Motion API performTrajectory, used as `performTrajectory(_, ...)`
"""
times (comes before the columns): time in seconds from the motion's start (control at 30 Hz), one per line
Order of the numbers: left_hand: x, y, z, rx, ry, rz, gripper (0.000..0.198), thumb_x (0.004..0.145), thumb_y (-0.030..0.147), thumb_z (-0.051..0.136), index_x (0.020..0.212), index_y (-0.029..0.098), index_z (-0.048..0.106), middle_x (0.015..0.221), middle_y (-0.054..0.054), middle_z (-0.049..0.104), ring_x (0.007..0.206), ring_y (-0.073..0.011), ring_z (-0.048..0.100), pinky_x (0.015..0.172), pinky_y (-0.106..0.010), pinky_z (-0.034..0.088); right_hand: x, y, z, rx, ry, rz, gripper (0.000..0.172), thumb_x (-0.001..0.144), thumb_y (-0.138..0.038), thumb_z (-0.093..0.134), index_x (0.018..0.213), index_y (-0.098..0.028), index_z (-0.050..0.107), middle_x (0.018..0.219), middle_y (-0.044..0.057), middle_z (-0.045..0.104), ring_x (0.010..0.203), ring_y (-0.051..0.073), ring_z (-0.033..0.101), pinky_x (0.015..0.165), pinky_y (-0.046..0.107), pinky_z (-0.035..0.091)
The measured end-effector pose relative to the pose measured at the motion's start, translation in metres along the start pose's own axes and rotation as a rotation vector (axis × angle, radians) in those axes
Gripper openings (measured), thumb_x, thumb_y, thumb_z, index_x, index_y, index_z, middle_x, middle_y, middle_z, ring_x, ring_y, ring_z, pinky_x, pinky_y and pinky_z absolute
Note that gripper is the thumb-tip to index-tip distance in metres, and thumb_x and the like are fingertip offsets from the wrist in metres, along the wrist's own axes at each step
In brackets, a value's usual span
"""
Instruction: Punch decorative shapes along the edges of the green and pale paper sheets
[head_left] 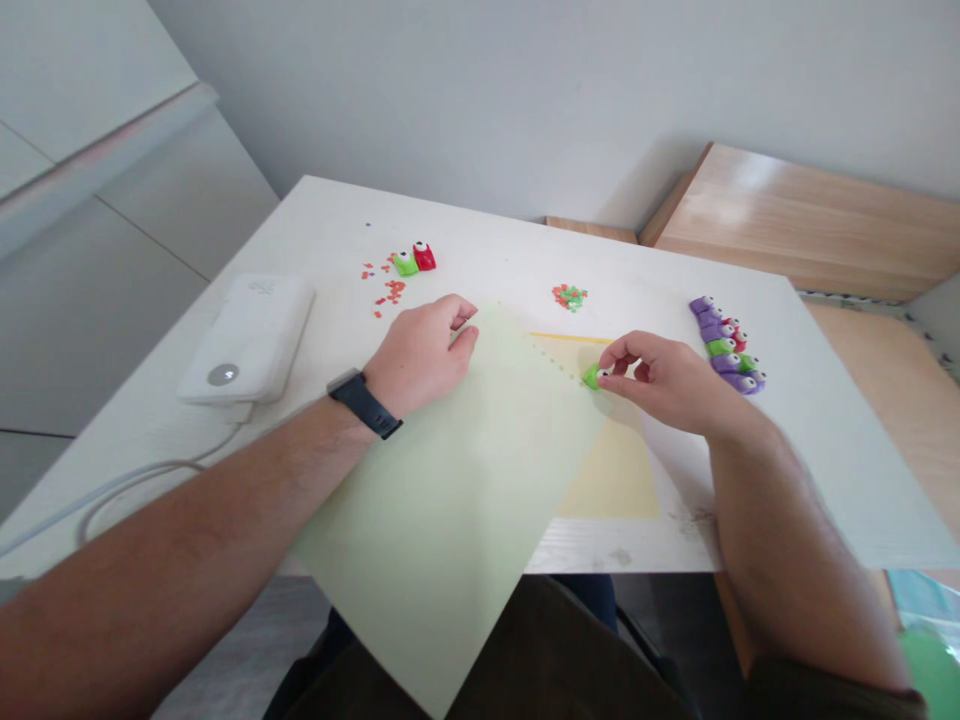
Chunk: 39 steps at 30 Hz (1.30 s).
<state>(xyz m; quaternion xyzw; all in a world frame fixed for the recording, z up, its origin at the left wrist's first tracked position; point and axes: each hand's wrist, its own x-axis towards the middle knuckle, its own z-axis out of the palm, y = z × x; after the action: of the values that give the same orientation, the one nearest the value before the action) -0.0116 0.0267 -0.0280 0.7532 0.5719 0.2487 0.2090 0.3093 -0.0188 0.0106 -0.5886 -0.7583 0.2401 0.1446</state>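
A pale green sheet of paper (pixel 450 480) lies slantwise over the table's front edge, its lower corner hanging off. My left hand (pixel 424 355), wearing a dark watch, has curled fingers on the sheet's upper left edge and holds it there. In my right hand (pixel 660 380), a small green craft punch (pixel 592 377) with a white eye-like knob is pinched between thumb and fingers at the sheet's right edge. A row of small holes runs along that edge up to the punch. A yellow sheet (pixel 615 470) lies partly under the green one.
Green and red punches (pixel 415 260) stand at the back left by orange paper bits (pixel 394 292). A pile of orange and green bits (pixel 570 297) lies at the back. Several punches (pixel 724 345) line the right. A white power bank (pixel 251 335) with a cable is at left.
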Motion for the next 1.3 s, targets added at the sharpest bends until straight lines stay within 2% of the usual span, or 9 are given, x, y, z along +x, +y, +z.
performTrajectory(0.3, -0.0007, 0.0020, -0.0015, -0.018, -0.006, -0.017, 0.028, 0.097, 0.037, 0.055, 0.116, 0.023, 0.069, 0.121, -0.008, 0.079, 0.112, -0.0272, 0.073, 0.100, -0.040, 0.057, -0.0005, 0.0013, 0.0001, -0.021, 0.019, -0.007, 0.015, 0.090, -0.038, 0.072, 0.095, -0.024, 0.073, 0.092, 0.004, 0.074, 0.077, 0.020, 0.065, 0.072, 0.035, 0.050)
performTrajectory(1.0, 0.0001, 0.0001, -0.0005, -0.004, 0.011, -0.042, 0.028, 0.096, 0.037, 0.055, 0.117, 0.024, 0.068, 0.119, -0.007, 0.079, 0.110, -0.0273, 0.073, 0.100, -0.041, 0.058, -0.0017, -0.0026, 0.0011, 0.022, -0.034, -0.017, 0.013, 0.089, -0.036, 0.073, 0.096, -0.025, 0.074, 0.093, 0.003, 0.074, 0.078, 0.019, 0.065, 0.071, 0.034, 0.050)
performTrajectory(1.3, 0.0009, -0.0020, 0.0016, 0.007, 0.032, -0.003, 0.027, 0.097, 0.035, 0.056, 0.116, 0.021, 0.069, 0.117, -0.009, 0.079, 0.106, -0.0275, 0.074, 0.099, -0.041, 0.057, -0.0025, -0.0063, 0.0001, 0.055, -0.059, -0.006, 0.015, 0.092, -0.038, 0.070, 0.094, -0.024, 0.073, 0.091, 0.003, 0.075, 0.079, 0.019, 0.066, 0.070, 0.033, 0.049)
